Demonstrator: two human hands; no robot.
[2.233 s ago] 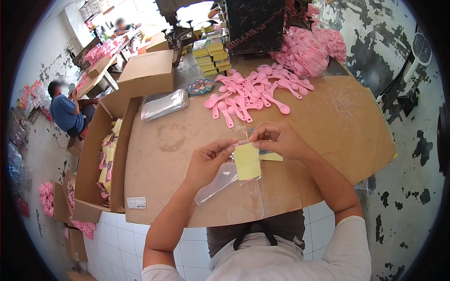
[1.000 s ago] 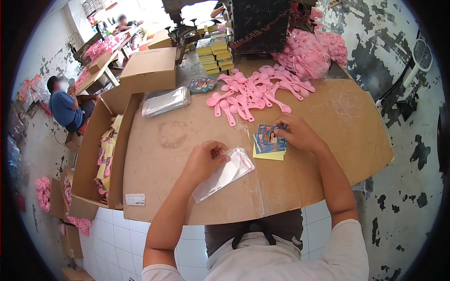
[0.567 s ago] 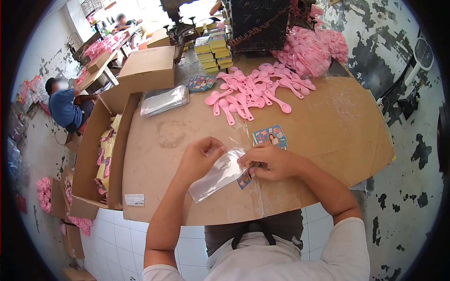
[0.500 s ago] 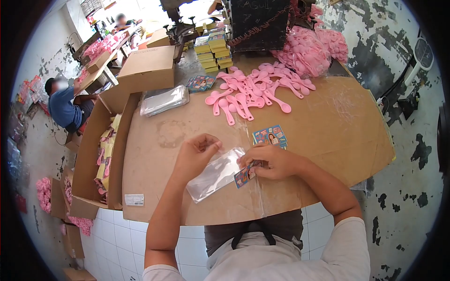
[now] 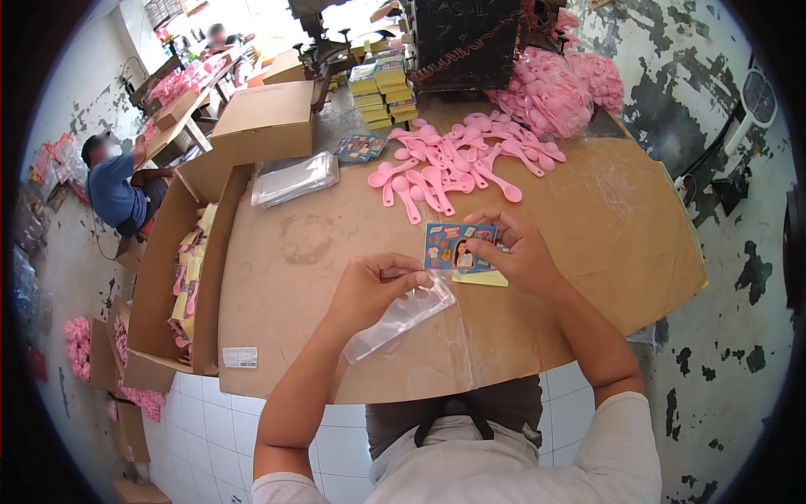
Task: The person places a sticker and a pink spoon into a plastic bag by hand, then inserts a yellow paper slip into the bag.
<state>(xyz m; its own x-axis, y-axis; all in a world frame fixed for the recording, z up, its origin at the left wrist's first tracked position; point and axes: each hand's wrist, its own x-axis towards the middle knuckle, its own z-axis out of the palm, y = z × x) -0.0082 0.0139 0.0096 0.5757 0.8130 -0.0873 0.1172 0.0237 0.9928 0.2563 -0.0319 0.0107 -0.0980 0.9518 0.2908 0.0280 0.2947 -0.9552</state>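
My left hand [image 5: 369, 290] pinches the top edge of a clear plastic bag [image 5: 401, 316] that lies on the cardboard-covered table [image 5: 588, 218]. My right hand [image 5: 516, 252] holds a printed picture card [image 5: 449, 246] lifted just above a small stack of the same cards [image 5: 487, 275]. The card sits a little above and right of the bag's mouth. Loose pink plastic spoons [image 5: 445, 172] are spread on the table just beyond both hands.
A stack of clear bags [image 5: 294, 179] and more cards [image 5: 361, 149] lie at the back left. An open carton [image 5: 189, 277] of packed items stands left of the table, a closed box [image 5: 264, 122] behind it. Bagged pink spoons [image 5: 550, 92] are heaped far right. Another person [image 5: 113, 185] sits at left.
My right hand moved up from the bag's mouth to the card stack and now holds a card face up. My left hand keeps hold of the bag, which shifted slightly.
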